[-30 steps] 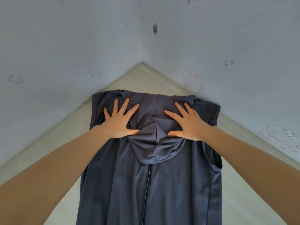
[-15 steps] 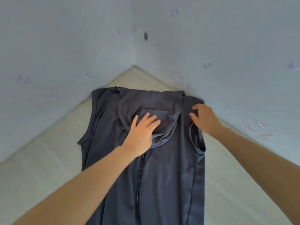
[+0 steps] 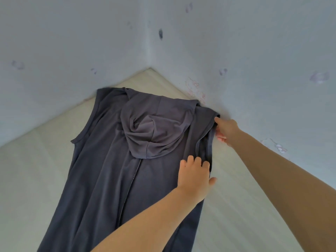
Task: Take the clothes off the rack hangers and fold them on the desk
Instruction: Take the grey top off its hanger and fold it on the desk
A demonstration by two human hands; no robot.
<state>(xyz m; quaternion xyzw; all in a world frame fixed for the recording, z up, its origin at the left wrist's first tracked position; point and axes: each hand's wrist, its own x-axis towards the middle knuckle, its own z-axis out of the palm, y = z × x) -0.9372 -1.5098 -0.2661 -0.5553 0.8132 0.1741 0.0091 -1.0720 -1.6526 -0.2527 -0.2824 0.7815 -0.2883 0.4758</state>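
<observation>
We see a dark grey sleeveless hooded garment [image 3: 101, 179] spread flat on the pale bench [image 3: 27, 179], its top pushed into the corner where two light walls [image 3: 72, 42] meet. The hood [image 3: 156, 128] lies folded down over the back, above a centre seam. Our left hand [image 3: 195, 176] rests on the cloth beside the right armhole, its fingers bent down onto the fabric. Our right hand [image 3: 226, 130] pinches the armhole's upper edge, near the wall.

Two bare forearms end in bare hands (no sleeves, rings or watch).
</observation>
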